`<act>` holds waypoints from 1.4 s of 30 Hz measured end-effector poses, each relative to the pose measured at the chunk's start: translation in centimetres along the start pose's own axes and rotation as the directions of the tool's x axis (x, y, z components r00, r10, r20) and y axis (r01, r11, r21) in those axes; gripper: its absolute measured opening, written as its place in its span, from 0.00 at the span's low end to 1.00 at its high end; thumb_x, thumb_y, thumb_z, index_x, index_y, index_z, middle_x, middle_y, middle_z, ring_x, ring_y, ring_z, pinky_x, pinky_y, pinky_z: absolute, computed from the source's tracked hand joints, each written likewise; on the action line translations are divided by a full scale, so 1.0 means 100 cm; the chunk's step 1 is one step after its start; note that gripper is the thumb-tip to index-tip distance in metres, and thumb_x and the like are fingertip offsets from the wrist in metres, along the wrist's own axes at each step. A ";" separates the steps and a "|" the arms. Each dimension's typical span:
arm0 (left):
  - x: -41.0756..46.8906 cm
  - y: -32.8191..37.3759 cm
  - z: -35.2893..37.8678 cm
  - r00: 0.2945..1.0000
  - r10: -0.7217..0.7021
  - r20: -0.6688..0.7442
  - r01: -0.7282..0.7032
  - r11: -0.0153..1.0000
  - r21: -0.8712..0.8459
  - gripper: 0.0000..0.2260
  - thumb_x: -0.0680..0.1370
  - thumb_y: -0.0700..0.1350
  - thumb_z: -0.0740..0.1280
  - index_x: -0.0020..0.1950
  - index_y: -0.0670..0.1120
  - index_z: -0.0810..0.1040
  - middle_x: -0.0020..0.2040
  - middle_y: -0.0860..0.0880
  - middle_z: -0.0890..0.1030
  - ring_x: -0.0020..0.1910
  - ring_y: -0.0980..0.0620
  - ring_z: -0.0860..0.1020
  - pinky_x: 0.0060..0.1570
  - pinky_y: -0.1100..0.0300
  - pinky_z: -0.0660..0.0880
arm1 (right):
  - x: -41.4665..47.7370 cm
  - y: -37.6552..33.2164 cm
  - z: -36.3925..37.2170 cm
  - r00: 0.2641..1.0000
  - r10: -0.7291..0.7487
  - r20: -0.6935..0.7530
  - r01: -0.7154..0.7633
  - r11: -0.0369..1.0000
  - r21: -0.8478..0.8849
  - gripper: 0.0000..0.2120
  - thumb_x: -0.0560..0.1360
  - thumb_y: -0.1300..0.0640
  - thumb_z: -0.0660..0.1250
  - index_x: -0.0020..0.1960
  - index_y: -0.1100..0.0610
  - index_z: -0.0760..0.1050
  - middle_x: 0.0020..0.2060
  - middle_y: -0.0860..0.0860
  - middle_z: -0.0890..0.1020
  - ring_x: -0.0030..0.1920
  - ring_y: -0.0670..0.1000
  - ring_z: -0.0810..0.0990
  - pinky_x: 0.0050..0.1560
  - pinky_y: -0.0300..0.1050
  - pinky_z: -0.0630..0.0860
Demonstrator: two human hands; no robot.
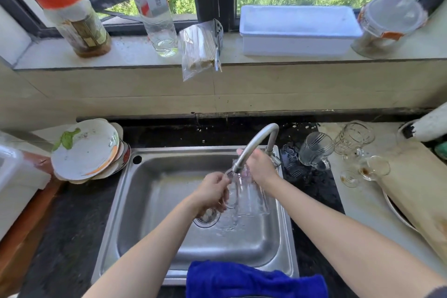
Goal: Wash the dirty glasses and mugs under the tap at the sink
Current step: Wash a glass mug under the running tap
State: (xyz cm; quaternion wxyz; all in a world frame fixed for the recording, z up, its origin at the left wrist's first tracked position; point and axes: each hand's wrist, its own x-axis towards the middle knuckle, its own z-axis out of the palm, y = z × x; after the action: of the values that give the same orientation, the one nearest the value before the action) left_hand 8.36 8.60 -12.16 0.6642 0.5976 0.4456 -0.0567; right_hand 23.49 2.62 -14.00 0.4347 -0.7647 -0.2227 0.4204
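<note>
dirty plates (pixel 84 150) stacked at the tabletop's left edge, touching the sink (pixel 150 201) rim. left hand (pixel 212 192) over the basin, fingers curled round the left side of a clear glass (pixel 249 196). glass held above the drain, under the tap (pixel 256 145) spout, water running down it. right hand (pixel 260 167) grips the glass's upper end, fingers wrapped round it. blue cloth (pixel 254 280) on the sink's front rim. right of sink: ribbed mug (pixel 314 150), second mug (pixel 353 138) near the back edge; stained stemmed glass (pixel 372 168) on its side; board (pixel 416 189) at right edge.
</note>
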 end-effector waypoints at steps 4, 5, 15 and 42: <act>0.017 -0.011 0.017 0.924 0.147 -0.353 -0.124 0.988 0.086 0.14 0.81 0.49 0.61 0.40 0.43 0.73 0.28 0.48 0.70 0.24 0.50 0.70 0.25 0.58 0.67 | -0.020 0.011 0.012 0.992 0.016 -0.124 -0.010 0.999 0.049 0.24 0.73 0.41 0.62 0.67 0.45 0.67 0.60 0.49 0.80 0.57 0.56 0.80 0.55 0.60 0.78; 0.020 -0.014 0.020 0.916 0.143 -0.374 -0.140 0.989 0.035 0.14 0.81 0.49 0.61 0.38 0.43 0.72 0.26 0.48 0.70 0.21 0.53 0.69 0.22 0.61 0.66 | -0.025 0.013 0.015 0.993 0.014 -0.116 -0.004 0.996 0.086 0.27 0.74 0.44 0.63 0.72 0.45 0.63 0.66 0.50 0.76 0.62 0.56 0.77 0.59 0.61 0.76; 0.034 -0.022 0.019 0.882 0.026 -0.471 -0.118 0.979 -0.167 0.15 0.82 0.48 0.59 0.43 0.39 0.75 0.25 0.47 0.70 0.19 0.51 0.72 0.22 0.62 0.69 | -0.026 0.007 0.023 0.991 0.130 -0.012 -0.128 0.989 0.074 0.27 0.77 0.44 0.60 0.73 0.52 0.63 0.61 0.50 0.77 0.49 0.52 0.77 0.43 0.44 0.72; 0.001 -0.011 0.011 0.965 -0.022 -0.262 -0.025 0.984 -0.175 0.15 0.83 0.46 0.55 0.46 0.40 0.76 0.35 0.44 0.73 0.30 0.51 0.72 0.31 0.59 0.73 | -0.007 0.001 0.019 0.972 0.232 0.035 -0.234 0.939 0.250 0.11 0.73 0.46 0.69 0.49 0.52 0.81 0.46 0.53 0.84 0.49 0.55 0.83 0.37 0.54 0.83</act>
State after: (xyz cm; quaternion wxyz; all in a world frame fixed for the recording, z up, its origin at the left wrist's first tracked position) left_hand 8.30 7.42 -13.13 0.6496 0.5389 0.5325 0.0632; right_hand 21.51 2.98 -14.26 0.4752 -0.7228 -0.0764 0.4959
